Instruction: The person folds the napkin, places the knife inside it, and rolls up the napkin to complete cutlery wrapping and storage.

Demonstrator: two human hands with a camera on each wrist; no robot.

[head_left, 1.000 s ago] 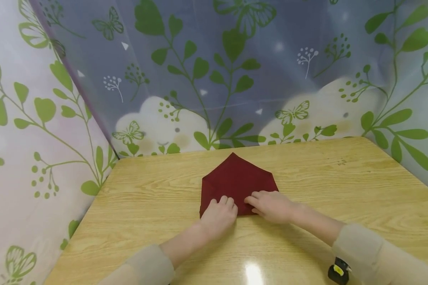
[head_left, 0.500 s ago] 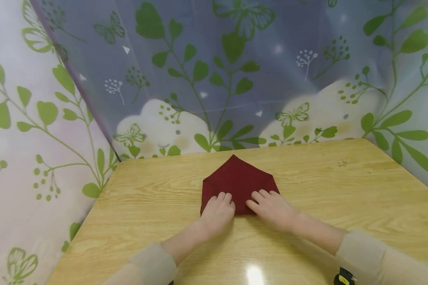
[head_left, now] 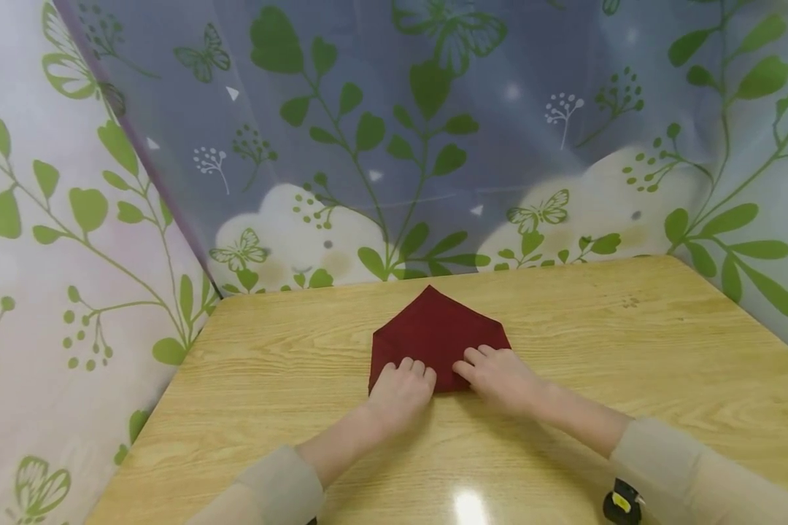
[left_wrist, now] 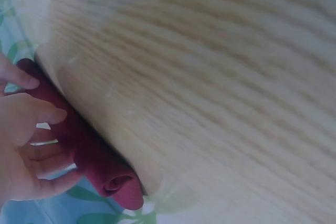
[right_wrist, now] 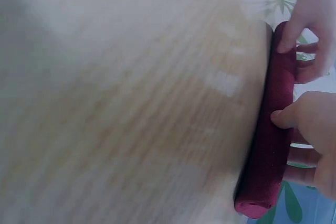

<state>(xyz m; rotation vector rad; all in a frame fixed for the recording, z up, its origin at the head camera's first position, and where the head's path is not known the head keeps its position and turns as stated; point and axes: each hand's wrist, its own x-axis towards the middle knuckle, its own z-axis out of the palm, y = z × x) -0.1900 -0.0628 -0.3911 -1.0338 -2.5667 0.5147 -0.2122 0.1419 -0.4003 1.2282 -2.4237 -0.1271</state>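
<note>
A dark red cloth [head_left: 436, 324] lies on the table with a pointed far end. Its near edge is wound into a tight roll, whose spiral end shows in the left wrist view; the rolled cloth [right_wrist: 265, 169] also appears in the right wrist view. My left hand [head_left: 403, 394] holds the left part of the roll, thumb on the near side and fingers over the top. Further right, my right hand [head_left: 499, 375] grips the same roll in a like way. A short stretch of cloth shows between the hands. The palms' undersides are hidden in the head view.
The wood-grain table [head_left: 269, 379] extends around the cloth on all sides. Behind it and at both sides hangs a printed curtain [head_left: 341, 131] with green leaves and butterflies. A black device with a yellow patch [head_left: 622, 502] sits under the right sleeve.
The fingers of both hands have shifted slightly on the roll. The cloth's near edge has moved a little away from me, while its pointed far end stays in place.
</note>
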